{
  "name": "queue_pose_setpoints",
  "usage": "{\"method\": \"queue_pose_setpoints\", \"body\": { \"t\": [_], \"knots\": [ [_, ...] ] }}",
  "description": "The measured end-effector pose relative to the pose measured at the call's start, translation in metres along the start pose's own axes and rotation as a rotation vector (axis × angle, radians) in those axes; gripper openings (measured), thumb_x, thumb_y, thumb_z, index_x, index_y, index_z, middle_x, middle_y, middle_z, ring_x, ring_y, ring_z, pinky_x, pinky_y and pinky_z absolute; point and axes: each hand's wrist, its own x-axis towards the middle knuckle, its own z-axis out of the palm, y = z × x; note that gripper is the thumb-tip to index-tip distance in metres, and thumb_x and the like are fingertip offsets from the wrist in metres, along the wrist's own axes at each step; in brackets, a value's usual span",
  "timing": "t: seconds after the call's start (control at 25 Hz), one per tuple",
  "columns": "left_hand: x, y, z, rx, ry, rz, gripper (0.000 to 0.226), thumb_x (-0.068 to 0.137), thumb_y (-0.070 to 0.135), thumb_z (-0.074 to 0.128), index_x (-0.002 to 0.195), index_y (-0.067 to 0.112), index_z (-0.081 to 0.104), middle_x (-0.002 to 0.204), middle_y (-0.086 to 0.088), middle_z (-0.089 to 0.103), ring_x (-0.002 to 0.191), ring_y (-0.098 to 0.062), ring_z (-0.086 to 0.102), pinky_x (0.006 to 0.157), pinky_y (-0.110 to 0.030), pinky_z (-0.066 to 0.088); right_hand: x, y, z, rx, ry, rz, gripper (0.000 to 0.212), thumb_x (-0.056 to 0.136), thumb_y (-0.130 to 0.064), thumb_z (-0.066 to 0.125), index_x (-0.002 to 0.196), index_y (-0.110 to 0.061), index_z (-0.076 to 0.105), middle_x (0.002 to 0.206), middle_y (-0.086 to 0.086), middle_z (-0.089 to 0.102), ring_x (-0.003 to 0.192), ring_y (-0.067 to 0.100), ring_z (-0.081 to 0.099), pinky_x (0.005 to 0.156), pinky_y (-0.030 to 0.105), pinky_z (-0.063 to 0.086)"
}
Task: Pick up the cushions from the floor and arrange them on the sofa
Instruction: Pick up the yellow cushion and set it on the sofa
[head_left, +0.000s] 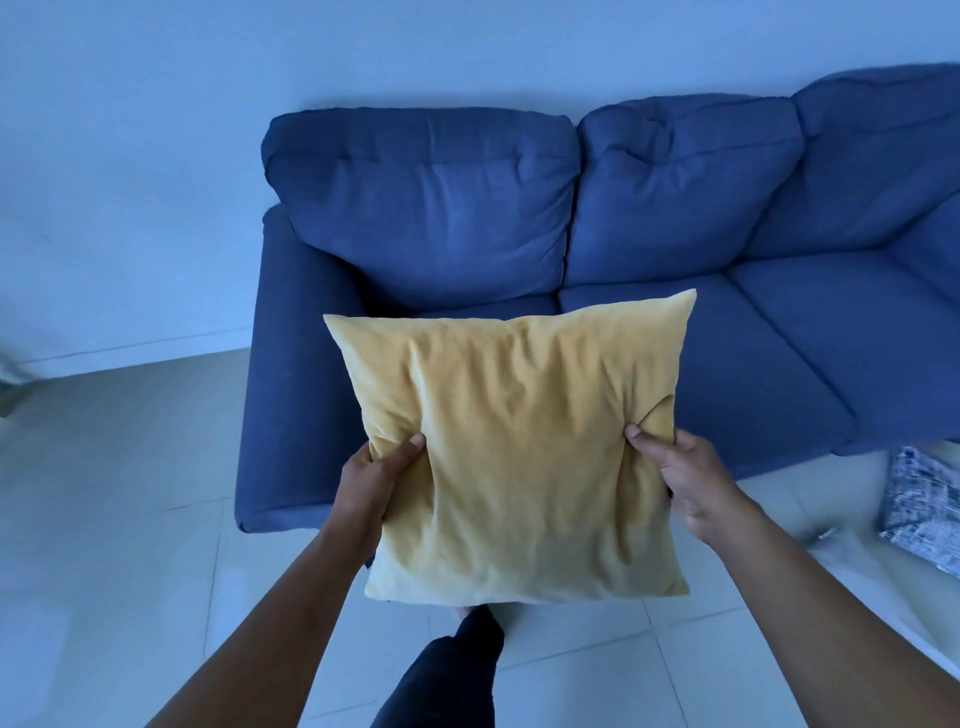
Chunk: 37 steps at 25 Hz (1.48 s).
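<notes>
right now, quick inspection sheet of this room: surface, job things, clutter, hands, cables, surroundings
surface: blue sofa, seat and back cushions bare of loose cushions; pale tiled floor in front.
job's things: yellow cushion held up in the air before the sofa's left end; patterned blue-and-white cushion lying low at the right edge, cut off by the frame.
clutter: nothing seen.
grippers: left hand grips the yellow cushion's left side, right hand pinches its right side.
cables: nothing seen.
surroundings: plain wall behind the sofa; the person's dark trouser leg below the cushion.
</notes>
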Motion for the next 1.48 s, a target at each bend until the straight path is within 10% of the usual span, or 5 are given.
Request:
{"method": "queue_pose_setpoints", "body": {
  "t": [0.44, 1.0, 1.28, 1.48],
  "knots": [
    [0.161, 0.109, 0.017, -0.001, 0.025, 0.008, 0.066, 0.071, 0.041, 0.090, 0.129, 0.018, 0.067, 0.121, -0.005, 0.081, 0.112, -0.031, 0.076, 0.101, -0.053, 0.059, 0.155, -0.088, 0.084, 0.018, -0.011, 0.063, 0.013, 0.092, -0.012, 0.074, 0.104, -0.010, 0.076, 0.096, 0.003, 0.083, 0.084, 0.016, 0.080, 0.062, 0.026, 0.062],
    [0.277, 0.179, 0.075, 0.022, 0.130, 0.046, 0.070, 0.057, 0.031, 0.093, 0.121, 0.017, 0.069, 0.108, -0.003, 0.084, 0.098, -0.024, 0.081, 0.068, -0.029, 0.064, 0.335, -0.163, 0.125, -0.060, -0.096, 0.084, 0.023, 0.088, -0.001, 0.076, 0.109, -0.008, 0.075, 0.106, 0.010, 0.081, 0.102, 0.028, 0.076, 0.085, 0.038, 0.059],
    [0.371, 0.199, 0.082, 0.068, 0.201, 0.139, 0.070, 0.063, 0.019, 0.087, 0.129, 0.016, 0.066, 0.119, -0.007, 0.081, 0.108, -0.022, 0.078, 0.086, -0.035, 0.063, 0.442, -0.176, 0.160, -0.055, -0.108, -0.028, 0.027, 0.085, 0.005, 0.072, 0.108, -0.009, 0.073, 0.100, 0.004, 0.081, 0.092, 0.017, 0.077, 0.074, 0.028, 0.060],
    [0.443, 0.197, 0.088, 0.242, 0.168, -0.012, 0.051, 0.072, -0.003, 0.084, 0.117, 0.019, 0.074, 0.097, 0.008, 0.085, 0.103, -0.016, 0.077, 0.066, -0.017, 0.059, 0.500, -0.154, 0.187, -0.249, -0.082, 0.080, 0.041, 0.083, 0.008, 0.071, 0.120, -0.010, 0.066, 0.097, -0.003, 0.071, 0.096, 0.018, 0.064, 0.068, 0.021, 0.051]
  ]
}}
